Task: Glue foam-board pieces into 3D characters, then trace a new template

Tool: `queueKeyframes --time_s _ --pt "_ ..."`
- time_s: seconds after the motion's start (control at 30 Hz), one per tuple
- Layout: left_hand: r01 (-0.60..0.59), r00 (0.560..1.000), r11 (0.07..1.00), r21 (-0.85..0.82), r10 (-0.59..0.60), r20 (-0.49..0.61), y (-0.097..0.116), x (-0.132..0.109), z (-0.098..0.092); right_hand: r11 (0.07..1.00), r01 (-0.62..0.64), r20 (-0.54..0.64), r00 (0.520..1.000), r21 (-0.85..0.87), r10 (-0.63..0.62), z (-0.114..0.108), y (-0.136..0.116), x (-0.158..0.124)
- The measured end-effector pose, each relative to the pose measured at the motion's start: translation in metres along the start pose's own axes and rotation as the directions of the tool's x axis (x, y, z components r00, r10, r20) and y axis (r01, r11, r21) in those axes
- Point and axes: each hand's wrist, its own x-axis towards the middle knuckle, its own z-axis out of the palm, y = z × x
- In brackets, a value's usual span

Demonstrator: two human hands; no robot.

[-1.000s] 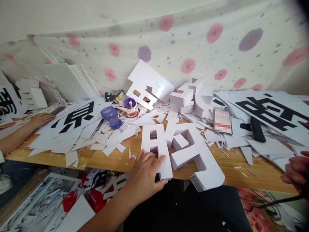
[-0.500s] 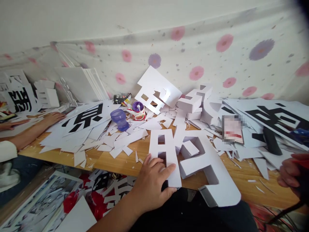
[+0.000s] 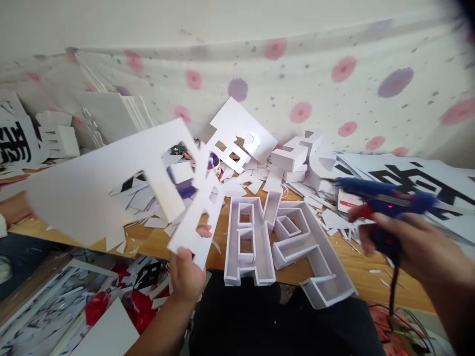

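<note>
Pinching lower edge of white face panel (image 3: 92, 188), left hand (image 3: 187, 277) holds it raised and tilted over left part of wooden table (image 3: 356, 269). Right hand (image 3: 419, 252) closed around blue glue gun (image 3: 382, 201), nozzle pointing left.

Progress, as I judge: side walls of character shell (image 3: 256, 242) already stand; panel not yet glued on.

Shell lies at near table edge, between both hands: white, hollow, open on top, thin ribs inside. Paper scraps (image 3: 330, 217) lie behind.

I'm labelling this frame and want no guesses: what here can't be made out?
Head view, the only one:
glue gun in the right hand: motion-blurred, nozzle unclear.
purple cup: mostly hidden behind the cutout sheet in the left hand.
card behind the gun: pixelated, unreadable.
co-worker's arm: cut by the left edge, partly covered by the sheet.
</note>
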Motion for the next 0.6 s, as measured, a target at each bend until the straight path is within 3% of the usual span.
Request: queueKeyframes --time_s 0.1,0.27,0.37,0.6 --pt "-0.017 0.987 0.998 -0.057 0.008 -0.158 -0.006 0.013 -0.003 0.990 -0.122 0.294 0.946 -0.071 0.137 0.040 -0.005 0.020" --pt "0.088 0.965 0.990 -0.111 -0.113 -0.235 -0.023 0.015 -0.015 0.966 -0.069 0.523 0.830 -0.251 0.196 0.095 -0.013 0.057" --pt "0.146 0.957 0.979 -0.139 -0.175 -0.231 -0.034 0.011 -0.023 0.937 -0.016 0.570 0.790 -0.350 0.226 0.115 -0.017 0.076" --pt "0.203 0.955 0.979 0.018 -0.194 -0.224 -0.035 0.011 -0.025 0.888 -0.008 0.523 0.806 -0.460 0.279 0.132 -0.008 0.097"
